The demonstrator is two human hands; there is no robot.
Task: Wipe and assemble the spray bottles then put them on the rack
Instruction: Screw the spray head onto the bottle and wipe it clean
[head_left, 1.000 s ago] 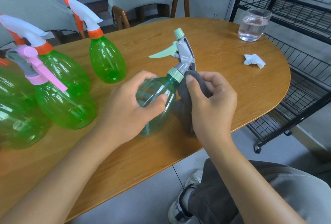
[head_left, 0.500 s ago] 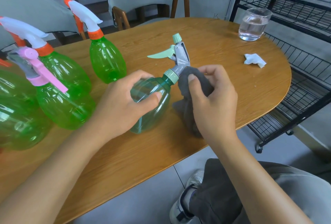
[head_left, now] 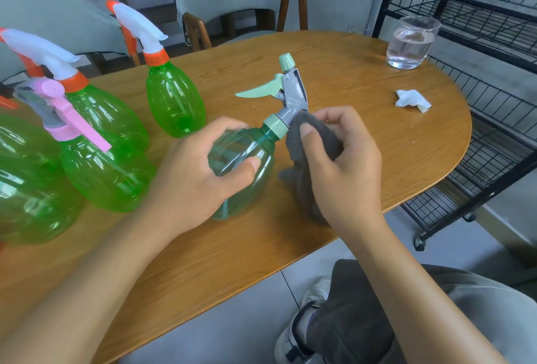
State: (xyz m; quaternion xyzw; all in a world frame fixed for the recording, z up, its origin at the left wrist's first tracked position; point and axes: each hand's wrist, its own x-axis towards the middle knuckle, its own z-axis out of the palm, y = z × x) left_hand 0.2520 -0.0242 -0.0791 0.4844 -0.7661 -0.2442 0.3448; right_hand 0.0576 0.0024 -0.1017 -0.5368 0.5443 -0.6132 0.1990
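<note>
Gripping the tilted teal bottle (head_left: 244, 166) on the surface (head_left: 363, 78) with my left hand (head_left: 197, 177), my right hand (head_left: 345, 166) pinches a gray cloth (head_left: 305, 142) against its neck.

The left hand (head_left: 200, 177) hides part of the teal bottle (head_left: 247, 157); left of it, a green bottle (head_left: 26, 189) is cut off by the edge.

Both forearms (head_left: 96, 276) bare to the frame edge, no sleeves, watch or rings visible; left hand (head_left: 191, 177) and right hand (head_left: 345, 171) ungloved; nails short; dark grey trousers (head_left: 357, 320), loose and creased at the knee; grey-white trainer (head_left: 302, 326) with dark trim, pale sock above.
</note>
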